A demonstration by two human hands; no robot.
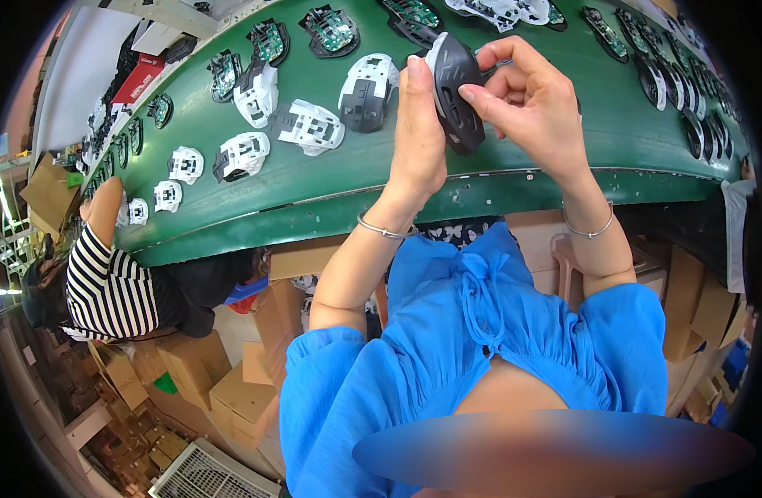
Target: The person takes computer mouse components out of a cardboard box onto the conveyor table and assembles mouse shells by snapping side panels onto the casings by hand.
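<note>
A black computer mouse (pixel 457 104) with a white edge is held upright above the green work surface (pixel 331 178). My left hand (pixel 419 137) grips it along the white side, thumb up near its top. On the other side, my right hand (pixel 537 108) has curled fingers, with the thumb and index fingertips against the black shell. Whether a small part sits between those fingertips is hidden. Left of my hands lie a white-and-black mouse shell (pixel 368 93) and a white mouse frame (pixel 309 127).
More white frames (pixel 242 155) and mouse bases with green circuit boards (pixel 328 31) lie on the surface. Rows of mouse parts (pixel 650 79) stand at the right. A person in a striped shirt (pixel 111 286) works at the left. Cardboard boxes (pixel 194 365) are below.
</note>
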